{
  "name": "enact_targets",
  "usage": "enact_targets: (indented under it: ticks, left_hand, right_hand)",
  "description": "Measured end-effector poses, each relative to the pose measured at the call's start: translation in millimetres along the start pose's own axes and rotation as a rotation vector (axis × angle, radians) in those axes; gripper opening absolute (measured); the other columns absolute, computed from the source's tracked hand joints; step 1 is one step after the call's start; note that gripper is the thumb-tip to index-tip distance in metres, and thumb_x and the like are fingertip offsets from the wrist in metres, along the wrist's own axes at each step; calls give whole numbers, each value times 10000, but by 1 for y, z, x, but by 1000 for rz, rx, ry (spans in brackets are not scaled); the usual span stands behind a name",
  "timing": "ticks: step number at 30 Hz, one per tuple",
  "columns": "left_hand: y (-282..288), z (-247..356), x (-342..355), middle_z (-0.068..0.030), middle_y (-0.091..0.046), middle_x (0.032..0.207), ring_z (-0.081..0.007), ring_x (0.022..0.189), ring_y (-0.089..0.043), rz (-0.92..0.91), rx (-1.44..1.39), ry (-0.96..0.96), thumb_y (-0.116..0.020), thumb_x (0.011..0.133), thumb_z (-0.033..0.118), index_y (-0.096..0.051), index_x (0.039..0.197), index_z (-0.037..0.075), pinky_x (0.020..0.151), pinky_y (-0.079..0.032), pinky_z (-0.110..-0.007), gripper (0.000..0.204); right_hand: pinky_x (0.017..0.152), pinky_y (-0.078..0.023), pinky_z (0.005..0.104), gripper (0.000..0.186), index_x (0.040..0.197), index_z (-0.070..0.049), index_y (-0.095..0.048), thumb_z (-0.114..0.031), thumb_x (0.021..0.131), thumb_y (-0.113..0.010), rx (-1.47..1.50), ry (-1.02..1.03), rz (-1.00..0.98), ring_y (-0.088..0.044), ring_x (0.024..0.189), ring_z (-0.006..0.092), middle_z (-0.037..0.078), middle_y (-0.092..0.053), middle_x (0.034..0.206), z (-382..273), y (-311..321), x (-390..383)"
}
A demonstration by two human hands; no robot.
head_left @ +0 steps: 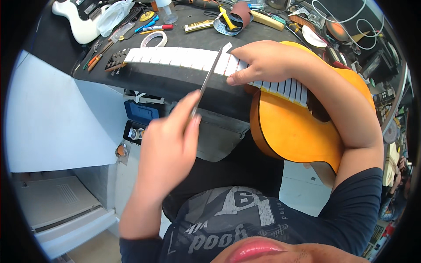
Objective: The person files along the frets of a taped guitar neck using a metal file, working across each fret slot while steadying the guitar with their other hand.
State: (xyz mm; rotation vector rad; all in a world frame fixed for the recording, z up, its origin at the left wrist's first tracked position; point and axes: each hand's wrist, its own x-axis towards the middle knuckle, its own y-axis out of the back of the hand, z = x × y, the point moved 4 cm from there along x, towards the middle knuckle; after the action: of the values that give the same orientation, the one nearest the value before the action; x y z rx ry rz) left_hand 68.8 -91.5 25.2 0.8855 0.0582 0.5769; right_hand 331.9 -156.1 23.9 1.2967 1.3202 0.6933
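An acoustic guitar with an orange body (289, 127) lies along the bench edge, its headstock (116, 60) toward the left. White tape covers the fretboard (171, 57) between the frets. My left hand (171, 144) is closed round the near end of a thin, narrow metal file (206, 83), which slants across the neck. My right hand (263, 63) holds the neck near the body, thumb over the fretboard; its other fingers are mostly hidden. Close to its index finger a small pale tab with a hole (227, 47) sticks out. My right forearm crosses the guitar's body.
A tape roll (154, 39), a red marker (161, 27) and screwdrivers (94, 61) lie behind the neck. Farther back are a clear bottle (167, 12), a sandpaper roll (242, 15) and a white guitar body (79, 22). Tools and cables crowd the right. Below sits a blue-lidded toolbox (141, 113).
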Motion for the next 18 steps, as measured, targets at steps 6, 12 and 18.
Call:
enact_targets:
  ticks: [6, 12, 18]
  left_hand:
    - [-16, 5, 50, -280, -764, 889, -482, 829, -761, 80, 116, -89, -688, 1050, 88, -705, 1401, 34, 736, -603, -499, 356]
    - [7, -8, -45, -255, -772, 899, -432, 773, -788, 22, -40, 33, -668, 1030, -4, -673, 1475, 3, 687, -592, -435, 445]
    - [-11, 5, 48, -276, -767, 920, -487, 836, -750, 58, 74, -72, -686, 1059, 120, -701, 1398, 24, 736, -590, -522, 353]
  right_hand:
    - [947, -570, 471, 818, 1265, 20, -743, -744, 990, -649, 11, 35, 12, -754, 1105, 379, 227, -770, 1160, 0, 2, 1]
    - [939, -571, 465, 821, 1268, 17, -735, -749, 985, -654, -8, -2, 13, -756, 1092, 371, 228, -769, 1152, -7, 1, 4]
    - [940, -564, 457, 810, 1253, 15, -737, -746, 988, -657, 5, 43, 33, -747, 1080, 366, 230, -764, 1158, 0, 1, 5]
